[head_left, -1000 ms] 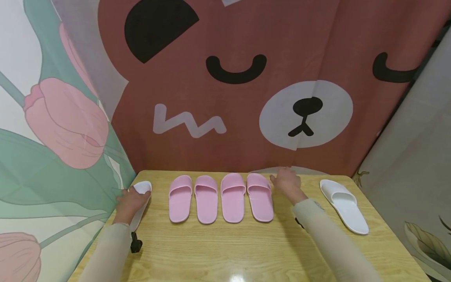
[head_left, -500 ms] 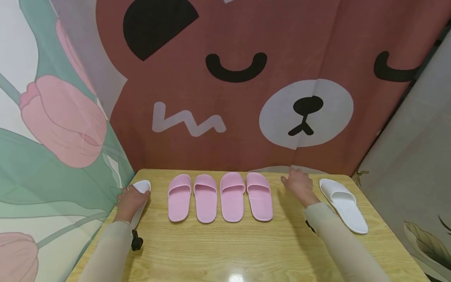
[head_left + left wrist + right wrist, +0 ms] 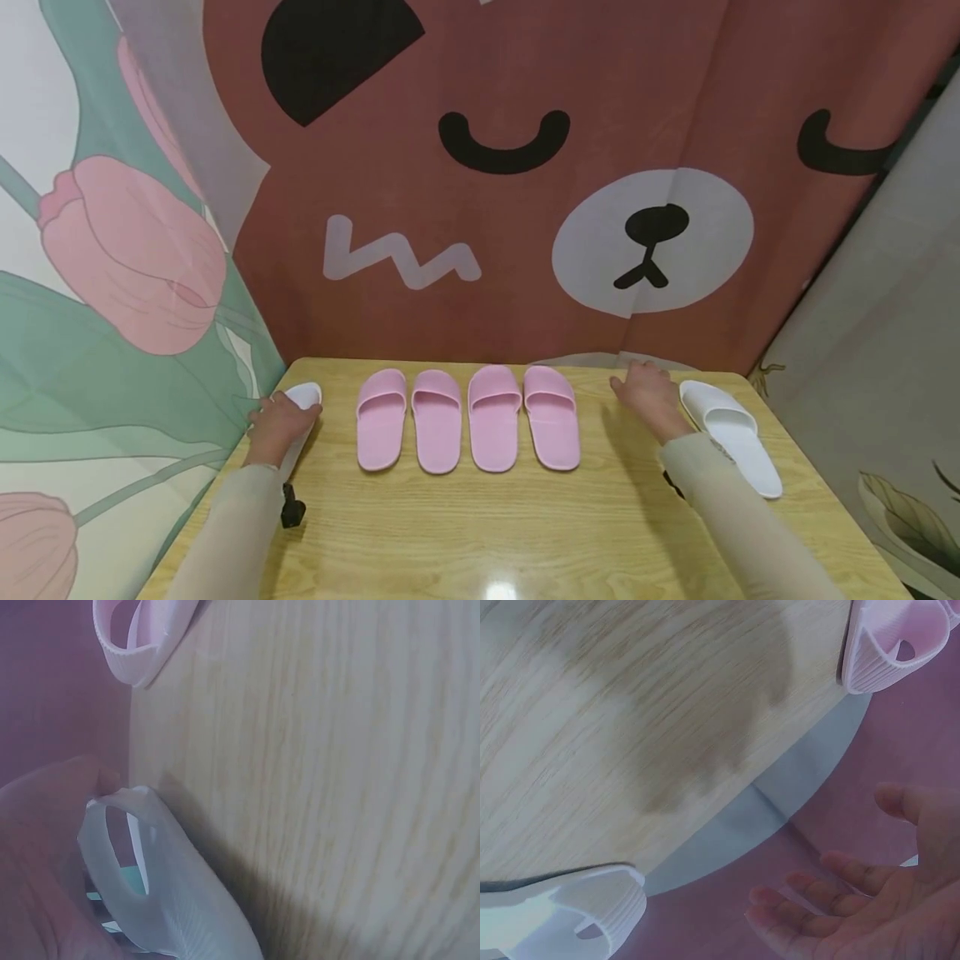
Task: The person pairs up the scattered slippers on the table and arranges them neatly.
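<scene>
At the table's left edge my left hand [image 3: 279,425] grips a white slipper [image 3: 306,397] by its strap. The left wrist view shows the thumb at the strap's edge; the other fingers are mostly hidden behind the white slipper [image 3: 191,907]. My right hand [image 3: 647,397] is raised near the back edge, just left of a second white slipper [image 3: 753,458]. In the right wrist view that hand [image 3: 885,896] has its fingers loosely spread and holds nothing. To its left, several pink slippers [image 3: 495,433] stand in a row, toes toward the back.
All the slippers are on a wooden table [image 3: 450,533] with rounded back corners. A brown curtain [image 3: 510,217] with a bear face hangs right behind it. A flower-printed curtain [image 3: 142,258] borders the left side, and a pale one [image 3: 877,350] the right.
My right hand has moved right, from beside the rightmost pink slipper to beside the right white slipper. My left hand stays on its white slipper, nearly still.
</scene>
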Motion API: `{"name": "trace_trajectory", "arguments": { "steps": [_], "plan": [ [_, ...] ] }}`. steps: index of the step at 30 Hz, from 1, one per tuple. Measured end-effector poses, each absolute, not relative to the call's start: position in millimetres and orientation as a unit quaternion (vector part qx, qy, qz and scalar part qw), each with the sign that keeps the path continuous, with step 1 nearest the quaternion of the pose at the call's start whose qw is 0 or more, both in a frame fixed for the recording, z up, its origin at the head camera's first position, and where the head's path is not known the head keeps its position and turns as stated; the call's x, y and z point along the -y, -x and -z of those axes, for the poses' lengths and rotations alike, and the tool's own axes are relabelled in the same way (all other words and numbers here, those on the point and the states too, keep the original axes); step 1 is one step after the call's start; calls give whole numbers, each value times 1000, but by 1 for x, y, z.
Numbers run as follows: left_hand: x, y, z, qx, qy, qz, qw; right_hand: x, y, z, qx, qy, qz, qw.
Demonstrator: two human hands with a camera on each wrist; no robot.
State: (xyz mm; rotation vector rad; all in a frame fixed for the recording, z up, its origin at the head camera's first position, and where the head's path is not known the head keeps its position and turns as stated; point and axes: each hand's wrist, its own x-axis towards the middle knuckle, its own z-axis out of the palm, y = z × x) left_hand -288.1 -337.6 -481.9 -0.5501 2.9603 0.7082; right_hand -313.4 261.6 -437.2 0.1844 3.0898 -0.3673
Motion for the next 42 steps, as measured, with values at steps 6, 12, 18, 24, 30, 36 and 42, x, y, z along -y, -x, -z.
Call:
{"name": "trace_trajectory", "arguments": {
  "steps": [6, 12, 18, 24, 30, 36, 42],
  "plan": [
    [340, 290, 485, -960, 166, -225, 19, -271, 311, 435, -991, -63, 117, 25],
    [339, 294, 486, -958, 172, -226, 27, -285, 310, 436, -991, -64, 117, 28],
    [338, 293, 486, -956, 181, -228, 31, -299, 310, 434, -989, -87, 112, 42],
    [338, 294, 483, -959, 170, -224, 36, -314, 307, 429, -986, -98, 124, 50],
    [338, 295, 482, -962, 160, -218, 46, -330, 303, 429, -984, -100, 136, 52],
    [338, 296, 483, -964, 164, -204, 50, -342, 304, 433, -983, -107, 136, 57],
    [340, 294, 485, -966, 160, -200, 45, -352, 301, 438, -983, -110, 140, 48]
  ]
}}
